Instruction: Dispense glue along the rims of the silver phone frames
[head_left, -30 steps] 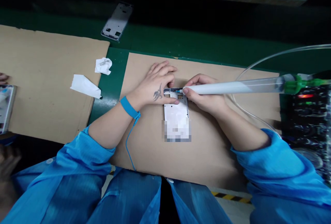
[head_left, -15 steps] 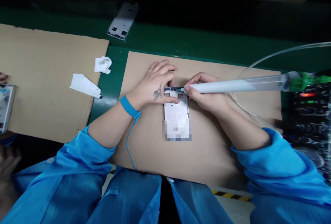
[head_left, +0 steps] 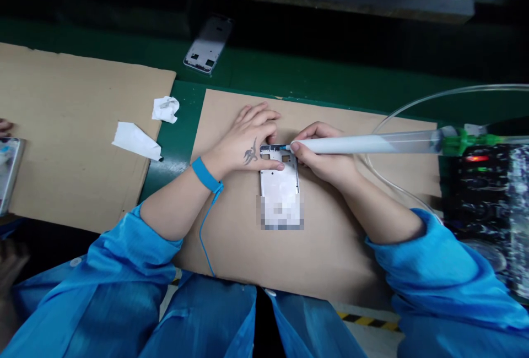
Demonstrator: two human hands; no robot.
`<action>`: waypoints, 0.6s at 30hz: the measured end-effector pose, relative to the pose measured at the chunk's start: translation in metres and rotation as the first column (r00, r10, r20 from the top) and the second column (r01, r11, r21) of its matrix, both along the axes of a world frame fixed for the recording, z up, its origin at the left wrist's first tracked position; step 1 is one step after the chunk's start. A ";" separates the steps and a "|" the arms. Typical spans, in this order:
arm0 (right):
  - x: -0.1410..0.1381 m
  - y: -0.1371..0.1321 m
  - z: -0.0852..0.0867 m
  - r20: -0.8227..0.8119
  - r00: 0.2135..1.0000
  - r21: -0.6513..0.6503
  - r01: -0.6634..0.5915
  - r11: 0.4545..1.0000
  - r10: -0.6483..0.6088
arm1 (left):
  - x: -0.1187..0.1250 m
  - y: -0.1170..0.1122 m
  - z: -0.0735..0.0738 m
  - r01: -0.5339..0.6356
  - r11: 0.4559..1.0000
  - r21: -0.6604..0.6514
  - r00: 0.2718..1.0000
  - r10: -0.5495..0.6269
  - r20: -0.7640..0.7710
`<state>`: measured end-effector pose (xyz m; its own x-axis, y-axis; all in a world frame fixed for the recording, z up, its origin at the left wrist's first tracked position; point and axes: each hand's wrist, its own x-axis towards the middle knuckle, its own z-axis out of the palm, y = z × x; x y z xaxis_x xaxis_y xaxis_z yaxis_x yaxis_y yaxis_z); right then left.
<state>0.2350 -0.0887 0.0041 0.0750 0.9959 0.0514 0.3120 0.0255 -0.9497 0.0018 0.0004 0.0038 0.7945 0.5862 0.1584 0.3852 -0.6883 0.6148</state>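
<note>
1. We judge the work to be at an early stage. The nozzle of the syringe (head_left: pixel 363 144) touches the top edge of the phone frame (head_left: pixel 280 182), near the two cut-outs. We cannot tell whether any bead is laid there, and the sides and lower part show none.
2. The phone frame lies flat on the near cardboard sheet (head_left: pixel 330 248), between both hands.
3. Our left hand (head_left: pixel 248 143) lies over the frame's upper left corner, fingers close together, thumb across its face, pressing it down.
4. Our right hand (head_left: pixel 326 159) pinches the syringe close to its nozzle.
5. The count:
   - three frames, with a second frame (head_left: pixel 209 44) far off on the green counter (head_left: pixel 182 126) and a third frame (head_left: pixel 8 171) cut by the left edge
   - two cardboard sheets
   - two paper scraps (head_left: pixel 165 109)
   - one syringe
   - one clear hose (head_left: pixel 413 104)
   - one blue wrist strap (head_left: pixel 205 173)
</note>
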 end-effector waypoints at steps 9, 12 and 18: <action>-0.001 0.000 -0.001 0.002 1.000 0.005 0.001 1.000 -0.001 | -0.001 0.001 -0.004 0.002 1.000 0.027 1.000 -0.002 0.010; -0.001 0.001 0.000 0.018 1.000 0.009 0.004 1.000 -0.004 | -0.002 0.001 -0.005 0.003 0.999 0.034 1.000 -0.003 0.016; -0.004 0.001 0.001 0.038 0.999 0.010 0.006 1.000 -0.006 | -0.002 0.000 -0.005 -0.004 1.000 0.029 1.000 0.004 0.003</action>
